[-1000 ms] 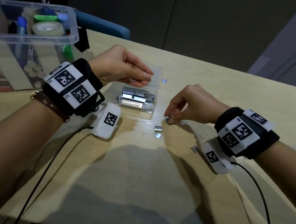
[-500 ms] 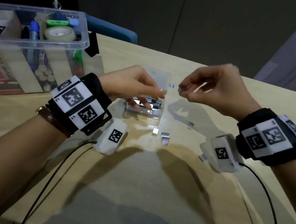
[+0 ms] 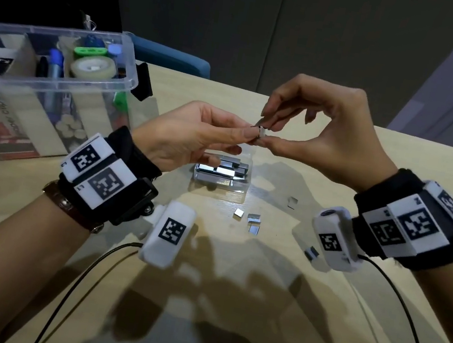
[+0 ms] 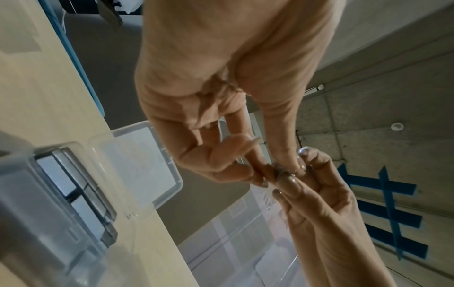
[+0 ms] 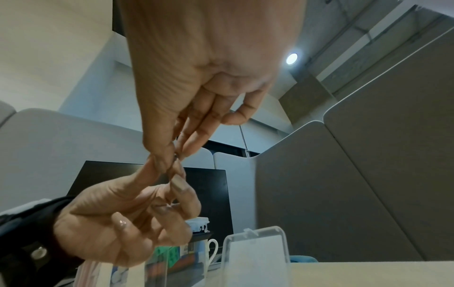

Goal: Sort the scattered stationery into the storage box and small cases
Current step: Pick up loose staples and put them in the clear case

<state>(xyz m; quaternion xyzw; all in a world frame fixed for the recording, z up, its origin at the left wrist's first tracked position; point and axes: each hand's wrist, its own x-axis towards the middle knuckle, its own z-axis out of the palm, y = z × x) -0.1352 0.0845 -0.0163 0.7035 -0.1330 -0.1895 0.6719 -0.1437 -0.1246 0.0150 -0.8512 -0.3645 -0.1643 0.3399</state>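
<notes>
Most of the sorting looks done. The clear storage box (image 3: 56,79) at the upper left of the head view already holds tape, markers and other stationery. The small case (image 3: 220,176) in the middle of the frame is open and packed with silvery staple strips (image 3: 224,168).

What is left appears to be small. A few loose staple pieces (image 3: 252,223) lie on the worktop (image 3: 228,305) just below the case. Another piece (image 3: 292,203) sits to their right, and one (image 3: 311,253) shows beside the right wrist camera.

Both hands meet above the case. The left hand (image 3: 195,134) and the right hand (image 3: 323,136) each pinch the same short staple piece (image 3: 260,131) between thumb and fingertips, their other fingers curled loosely. It hangs in the air, clear of the case and the worktop. The piece is tiny, grey and metallic, and largely hidden by the fingertips. Whether it is being passed over or joined to another piece cannot be told.
</notes>
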